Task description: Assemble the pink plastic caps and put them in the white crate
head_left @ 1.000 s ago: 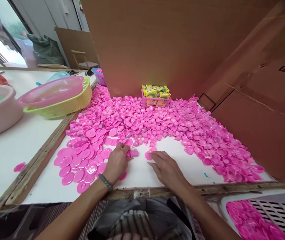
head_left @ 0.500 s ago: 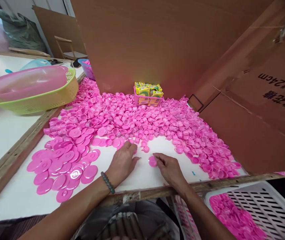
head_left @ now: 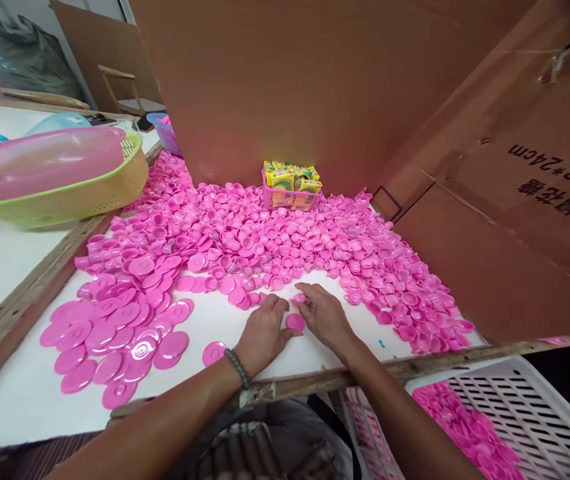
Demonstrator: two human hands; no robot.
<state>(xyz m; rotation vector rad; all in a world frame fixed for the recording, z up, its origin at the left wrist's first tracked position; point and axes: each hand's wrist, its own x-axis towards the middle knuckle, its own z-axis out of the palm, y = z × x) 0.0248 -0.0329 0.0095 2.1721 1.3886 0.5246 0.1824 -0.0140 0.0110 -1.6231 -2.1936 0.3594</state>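
Note:
My left hand (head_left: 265, 335) is closed at the edge of a small pink disc (head_left: 295, 323), its thumb below and its fingertips above. My right hand (head_left: 325, 319) pinches a small pink toy cup (head_left: 299, 298) just over that disc, partly hidden by the fingers. Both hands are close together above the white tabletop (head_left: 275, 365). A large heap of pink toy cups (head_left: 285, 233) spreads behind them. Flat pink saucers (head_left: 125, 313) overlap in a pile to the left, and a single saucer (head_left: 213, 353) lies beside my left wrist.
A pink basket (head_left: 292, 200) of yellow packets stands in the heap against a cardboard wall (head_left: 285, 87). Cardboard also encloses the right side. Nested pink and green basins (head_left: 65, 193) sit at left. Below the wooden edge, a white crate (head_left: 509, 400) holds pink pieces.
My left hand has moved right to the disc that my right hand held. My right hand has shifted up and left and now pinches a cup. The view has shifted slightly.

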